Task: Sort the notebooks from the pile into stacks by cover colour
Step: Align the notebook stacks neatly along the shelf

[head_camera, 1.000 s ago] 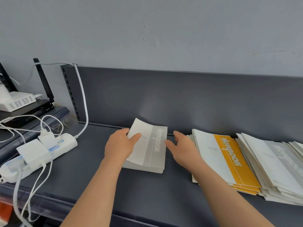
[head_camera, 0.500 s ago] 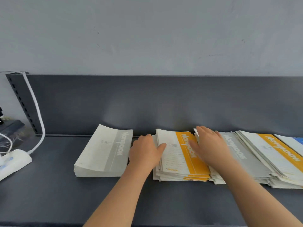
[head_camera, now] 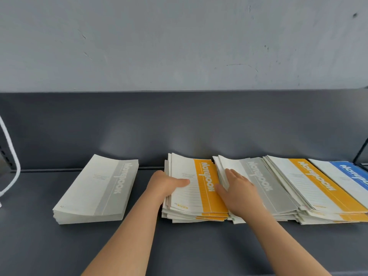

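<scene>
**Both hands working at the orange-topped stack**

Near the middle of the dark shelf (head_camera: pixel 179 246), close to its back edge, the orange-topped stack (head_camera: pixel 205 196) of notebooks is sitting with both hands on it. The left hand (head_camera: pixel 165 186) is pressing against the stack's left side, its thumb lying straight across the white part of the top cover. The rest of its fingers are hidden behind the hand, so I cannot tell whether they are curling round the edge.

The right hand (head_camera: pixel 237 190) is lying flat, its fingers (head_camera: pixel 231 174) straight and slightly spread. They are resting on the grey-topped notebooks (head_camera: pixel 264 186) just beside the orange stack, and the thumb is touching that stack's right edge. This hand is gripping nothing.

The unsorted pile is fanning out toward the shelf's right end: the grey-topped notebooks are overlapping an orange notebook (head_camera: pixel 310 186), which is overlapping a blue notebook (head_camera: pixel 348 176) at the frame's edge.

Toward the left end, well apart from the hands, a tidy grey stack (head_camera: pixel 95 188) is sitting slightly askew. A white cable (head_camera: pixel 12 156) is looping down at the far left.
</scene>
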Demonstrator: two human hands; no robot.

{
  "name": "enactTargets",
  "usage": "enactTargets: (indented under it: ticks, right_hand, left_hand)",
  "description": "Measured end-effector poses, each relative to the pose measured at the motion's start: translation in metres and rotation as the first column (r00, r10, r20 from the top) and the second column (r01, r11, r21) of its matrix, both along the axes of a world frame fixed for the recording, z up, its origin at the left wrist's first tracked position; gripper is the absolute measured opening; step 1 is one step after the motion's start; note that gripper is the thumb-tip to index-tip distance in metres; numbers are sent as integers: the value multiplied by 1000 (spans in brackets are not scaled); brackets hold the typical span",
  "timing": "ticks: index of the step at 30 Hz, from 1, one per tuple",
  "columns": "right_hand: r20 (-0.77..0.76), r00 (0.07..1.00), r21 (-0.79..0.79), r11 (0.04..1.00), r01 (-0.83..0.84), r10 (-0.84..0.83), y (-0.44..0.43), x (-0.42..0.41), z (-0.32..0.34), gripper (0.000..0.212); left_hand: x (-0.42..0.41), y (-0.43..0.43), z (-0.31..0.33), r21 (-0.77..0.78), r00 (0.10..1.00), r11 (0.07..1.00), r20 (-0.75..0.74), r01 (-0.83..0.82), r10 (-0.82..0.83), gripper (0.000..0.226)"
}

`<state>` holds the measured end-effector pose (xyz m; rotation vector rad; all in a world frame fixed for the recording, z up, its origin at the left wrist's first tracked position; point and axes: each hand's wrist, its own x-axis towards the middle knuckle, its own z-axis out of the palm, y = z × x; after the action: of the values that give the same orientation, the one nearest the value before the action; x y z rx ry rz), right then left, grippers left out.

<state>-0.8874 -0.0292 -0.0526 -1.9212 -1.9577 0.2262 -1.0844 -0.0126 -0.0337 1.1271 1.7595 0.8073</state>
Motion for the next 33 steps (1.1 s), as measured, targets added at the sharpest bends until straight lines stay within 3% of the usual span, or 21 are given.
enactTargets:
  ticks: [4,5,7,9,11,15,18,22,25,28,30,33]
  right_hand:
    - [-84,996,-47,999,-1,-3,2,2,6,39]
    - [-151,989,-58,998,0,-9,2,2,11,43]
    - [-321,947,-57,998,-15,-4,-1,1,26,69]
    - [-581,812,-44,994,-102,57,-7,-6,43,87]
    - [-762,623,41,974,-223,174,-9,-15,50,69]
    - [-778,575,136,962,-237,252,-13,-25,40,36]
    - [-775,571,118,950,-290,271,-18,-29,28,31]
    - [-891,325,223,929,-295,317,-20,-37,49,38]
    - [-939,220,220,952,-213,266,-14,-47,71,52]
    - [-970,231,52,993,-110,77,-8,-55,95,42]
    - [-965,262,-19,998,-67,-1,-3,-58,102,31]
    - [-959,282,12,998,-59,28,3,-59,98,25]
  left_hand:
    - [2,-14,3,114,986,993,164,-33,14,41]
    - [1,-20,5,179,985,983,175,-44,13,44]
    - [-3,-31,11,341,985,938,172,-59,0,47]
    - [-8,-40,19,478,983,876,183,-64,-28,47]
    - [-14,-46,23,554,981,832,173,-24,-87,46]
    - [-23,-51,19,592,984,802,83,77,-156,61]
    - [-25,-51,21,607,973,793,155,42,-170,82]
    - [-12,-54,48,653,956,743,287,-146,-64,93]
    - [4,-50,73,657,947,704,316,-267,64,59]
    - [8,-37,81,605,926,725,355,-330,125,14]
    - [4,-32,81,607,939,739,328,-293,103,11]
    - [1,-32,78,676,964,702,262,-224,55,16]
